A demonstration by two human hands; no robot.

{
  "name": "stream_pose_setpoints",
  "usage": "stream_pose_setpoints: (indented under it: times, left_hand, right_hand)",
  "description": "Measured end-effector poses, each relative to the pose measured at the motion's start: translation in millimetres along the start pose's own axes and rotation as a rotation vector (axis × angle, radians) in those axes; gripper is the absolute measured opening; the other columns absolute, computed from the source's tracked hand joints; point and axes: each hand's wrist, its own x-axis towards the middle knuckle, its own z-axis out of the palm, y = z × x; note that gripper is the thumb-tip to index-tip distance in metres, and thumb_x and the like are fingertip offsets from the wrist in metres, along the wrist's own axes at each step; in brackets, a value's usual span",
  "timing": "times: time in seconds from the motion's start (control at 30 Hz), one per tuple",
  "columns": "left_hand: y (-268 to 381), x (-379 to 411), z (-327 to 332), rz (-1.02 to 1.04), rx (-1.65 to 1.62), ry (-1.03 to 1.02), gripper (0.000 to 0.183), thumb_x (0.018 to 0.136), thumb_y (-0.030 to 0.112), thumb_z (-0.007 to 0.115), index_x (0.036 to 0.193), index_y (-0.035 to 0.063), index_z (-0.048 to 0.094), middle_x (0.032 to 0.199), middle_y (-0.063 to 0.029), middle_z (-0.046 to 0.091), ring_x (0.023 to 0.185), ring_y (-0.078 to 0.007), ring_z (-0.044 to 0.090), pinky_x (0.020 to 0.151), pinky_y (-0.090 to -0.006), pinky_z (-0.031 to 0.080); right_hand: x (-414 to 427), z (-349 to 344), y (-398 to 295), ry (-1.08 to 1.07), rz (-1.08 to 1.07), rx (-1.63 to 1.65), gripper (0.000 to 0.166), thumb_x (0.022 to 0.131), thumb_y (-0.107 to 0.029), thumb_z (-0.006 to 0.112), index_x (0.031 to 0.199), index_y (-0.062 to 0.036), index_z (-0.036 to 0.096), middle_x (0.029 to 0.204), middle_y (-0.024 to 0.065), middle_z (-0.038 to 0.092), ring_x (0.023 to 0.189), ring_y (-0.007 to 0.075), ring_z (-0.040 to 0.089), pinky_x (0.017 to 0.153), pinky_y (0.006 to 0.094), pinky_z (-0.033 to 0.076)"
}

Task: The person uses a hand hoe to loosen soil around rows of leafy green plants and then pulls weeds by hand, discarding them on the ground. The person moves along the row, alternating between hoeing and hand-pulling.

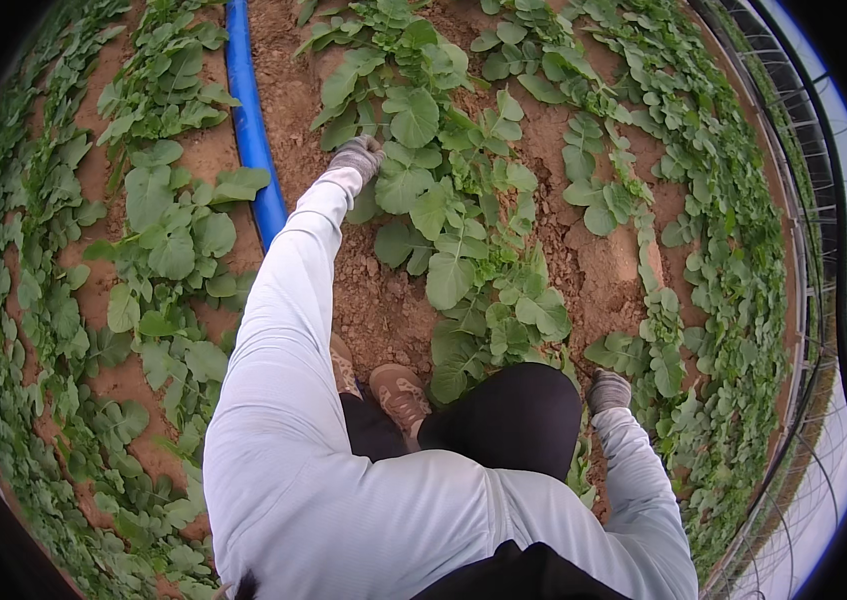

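Note:
My left hand [359, 156], in a grey knitted glove, reaches forward to the left edge of a row of leafy green plants [414, 116]. Its fingers are curled beside the leaves; whether they grip a stem cannot be seen. My right hand [608, 391], gloved alike, is low at the right, beyond my dark-clad knee, close to the leaves of another plant row [667, 367]. Its fingertips point at the soil and are partly hidden, so its hold is unclear. Reddish-brown soil [378, 300] shows between the rows.
A blue hose [251, 112] runs lengthwise along the soil left of my left arm. More leafy rows [168, 240] stand to the left and right. My brown shoes [399, 397] rest on the soil between rows. A curved metal frame structure [832, 187] lines the far right.

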Motion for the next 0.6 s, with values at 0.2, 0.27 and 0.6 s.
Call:
stream_pose_setpoints:
  times: [0.2,0.27,0.6]
  left_hand:
    - [-16,-39,-47,-0.049,-0.229,-0.018,0.025,0.075,0.029,0.069,0.083,0.0065,0.062,0.075,-0.0078,0.062,0.069,-0.0198,0.054,0.069,-0.0351,0.044]
    - [-41,-54,-59,-0.02,-0.211,0.005,0.029,0.073,0.033,0.071,0.082,0.0067,0.061,0.072,-0.0072,0.06,0.067,-0.0195,0.053,0.067,-0.0352,0.044]
    - [53,-242,-72,0.001,-0.019,-0.085,0.028,0.078,0.017,0.067,0.101,0.0029,0.059,0.078,-0.0028,0.06,0.072,-0.0114,0.053,0.067,-0.027,0.045]
  right_hand:
    - [-15,8,3,0.057,-0.009,0.109,0.015,0.072,-0.014,0.055,0.083,-0.01,0.064,0.083,0.0134,0.065,0.083,0.0287,0.062,0.071,0.0385,0.049]
    - [-8,2,-1,0.053,-0.04,0.129,0.015,0.072,-0.013,0.056,0.082,-0.0095,0.065,0.083,0.0129,0.065,0.083,0.0282,0.062,0.07,0.0381,0.049]
    - [-39,15,0,0.041,-0.038,0.23,0.018,0.075,-0.008,0.056,0.089,-0.0088,0.067,0.088,0.0107,0.066,0.085,0.0249,0.064,0.069,0.0367,0.051]
